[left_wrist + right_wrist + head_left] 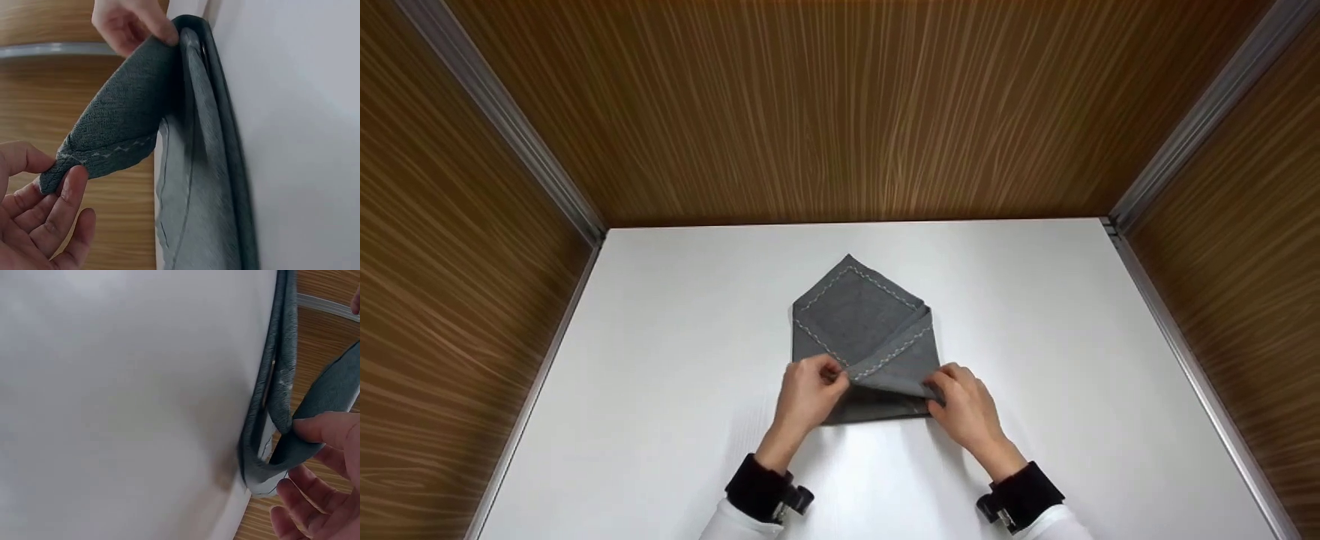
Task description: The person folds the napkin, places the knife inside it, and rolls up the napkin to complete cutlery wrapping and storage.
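We find no brand, label or readable writing on any surface; the only marking is a line of pale stitching running parallel to the hems of the grey cloth point(861, 330).

The cloth lies on the white desk point(660, 360), roughly central and toward the near side, folded into a shape with a point at the far end and a straight near edge. A flap crosses the lower part and is lifted off the layers beneath.

The left hand point(808, 396) pinches the left end of that flap between thumb and fingers point(72, 188); in the left wrist view the stitched tip sits clamped there. The right hand point(969, 411) pinches the flap's right end at the cloth's near right corner, the thumb point(326, 430) pressed on the fold.

The near edge of the cloth is partly covered by both hands in the head view. Both wrist views show the cloth edge-on only, and the right wrist view cuts off most of its hand. Black wrist bands point(757, 489) and white sleeves run out of the bottom of the frame.

Wood-grain walls point(840, 105) with metal corner strips close the desk on three sides. Bare desk surface lies all round the cloth, well apart from every wall
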